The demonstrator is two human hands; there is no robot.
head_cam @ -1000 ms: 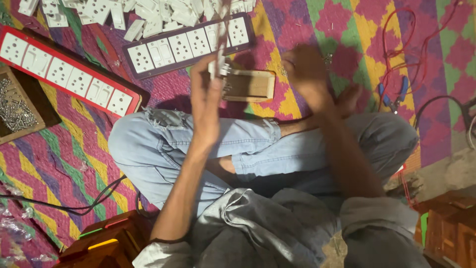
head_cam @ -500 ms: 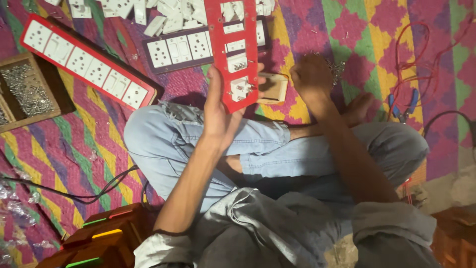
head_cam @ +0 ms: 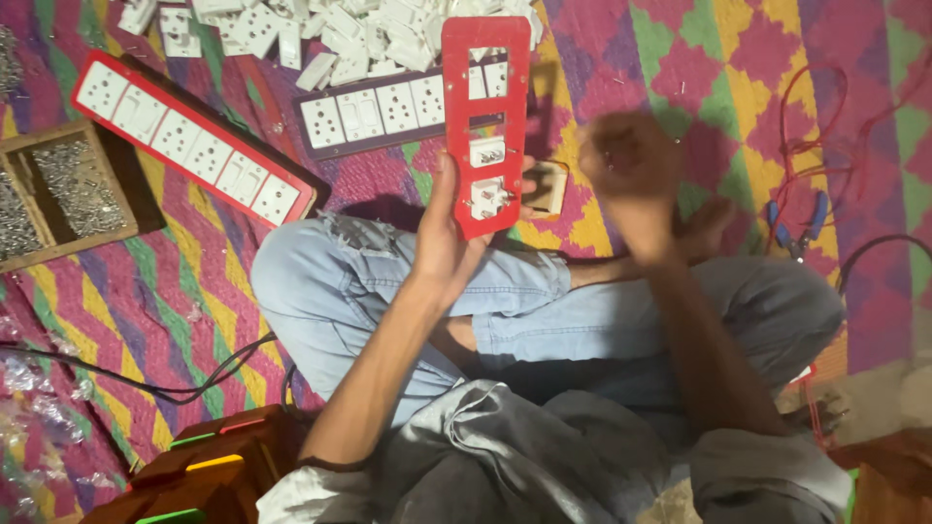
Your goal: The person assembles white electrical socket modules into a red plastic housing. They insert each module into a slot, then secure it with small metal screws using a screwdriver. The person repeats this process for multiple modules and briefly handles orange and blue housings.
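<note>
Left hand (head_cam: 449, 243) lifted red panel (head_cam: 485, 126) higher, right hand (head_cam: 631, 170) raised

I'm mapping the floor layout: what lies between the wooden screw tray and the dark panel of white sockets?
In the head view, a long red-framed socket strip lies diagonally between them.

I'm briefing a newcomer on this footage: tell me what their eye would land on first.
The red panel frame stands out at top centre, held upright in the left hand, with white sockets fitted in its lower openings. The right hand hovers blurred beside it, holding nothing that shows. Behind lie a heap of white switch parts and a filled red socket strip on the bright patterned mat.
</note>
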